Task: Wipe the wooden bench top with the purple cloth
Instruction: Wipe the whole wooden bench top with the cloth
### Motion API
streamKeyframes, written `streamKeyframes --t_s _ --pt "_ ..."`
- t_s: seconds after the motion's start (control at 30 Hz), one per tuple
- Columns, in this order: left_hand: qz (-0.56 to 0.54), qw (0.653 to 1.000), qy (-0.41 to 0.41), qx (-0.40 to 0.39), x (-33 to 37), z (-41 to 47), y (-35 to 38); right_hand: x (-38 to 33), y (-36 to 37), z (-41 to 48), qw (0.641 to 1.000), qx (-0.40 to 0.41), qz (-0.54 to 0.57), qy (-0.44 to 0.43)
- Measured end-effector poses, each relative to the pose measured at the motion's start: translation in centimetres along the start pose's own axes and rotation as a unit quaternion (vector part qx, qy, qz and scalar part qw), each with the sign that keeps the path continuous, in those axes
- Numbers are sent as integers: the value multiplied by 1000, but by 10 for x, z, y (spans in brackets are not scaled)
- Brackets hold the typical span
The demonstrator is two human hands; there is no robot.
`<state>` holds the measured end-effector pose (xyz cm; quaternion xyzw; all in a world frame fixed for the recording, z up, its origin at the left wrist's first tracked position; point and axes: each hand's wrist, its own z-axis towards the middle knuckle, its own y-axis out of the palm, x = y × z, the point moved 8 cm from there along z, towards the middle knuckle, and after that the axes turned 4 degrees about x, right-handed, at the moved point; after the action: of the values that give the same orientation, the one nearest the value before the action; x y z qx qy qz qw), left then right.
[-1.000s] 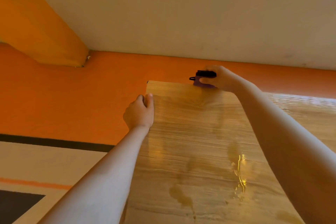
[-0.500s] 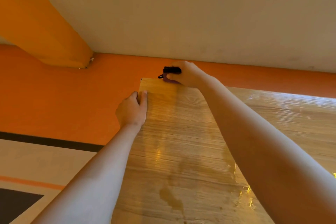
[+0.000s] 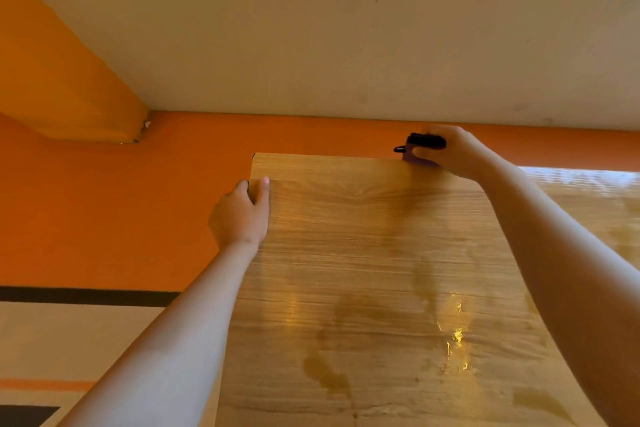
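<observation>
While clamped under the curled fingers (image 3: 433, 152) of the right hand (image 3: 453, 154), sits pressed to the far edge of the wooden bench top (image 3: 346, 253): purple cloth (image 3: 414, 159), with only a corner showing below those fingers. Just above the cloth, inside the same grasp, a black piece (image 3: 427, 141) with a small loop poking out leftward past the fingertips; cannot tell what it is. Directly behind the right fingers, orange wall (image 3: 104, 201), meeting the bench top's far edge. Well to the left of them and nearer the camera, left hand (image 3: 240, 215) gripping the bench top's left edge, thumb (image 3: 264, 187) laid on the wood, other fingers curled over the side and mostly hidden. Between the two sets of fingers, bare wood grain. Nearer than both, dark wet patches (image 3: 325, 374) and bright glints (image 3: 457, 336) on the surface. Above the right fingers, pale wall (image 3: 346, 28). Far left of the left fingers, a yellow-orange beam (image 3: 52, 80); lower down, a black stripe (image 3: 86, 296) across a pale surface.
</observation>
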<state>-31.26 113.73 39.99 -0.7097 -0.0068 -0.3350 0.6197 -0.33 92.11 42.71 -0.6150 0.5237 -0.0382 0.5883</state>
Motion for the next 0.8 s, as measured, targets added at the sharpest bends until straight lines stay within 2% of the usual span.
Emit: streamKeyframes --t_s 0.23,0.37,0.57,0.8 --pt "-33 999 4 -9 -1 -1 2 -124 83 24 997 -16 7 -76" --pt "-34 999 -1 -6 0 1 1 -157 105 31 997 0 1 -75" --pt "-17 1000 6 -4 0 1 0 -117 78 23 999 1 -7 -42" --pt "66 997 15 34 5 -2 -7 -2 -2 -3 1000 20 -22 3"
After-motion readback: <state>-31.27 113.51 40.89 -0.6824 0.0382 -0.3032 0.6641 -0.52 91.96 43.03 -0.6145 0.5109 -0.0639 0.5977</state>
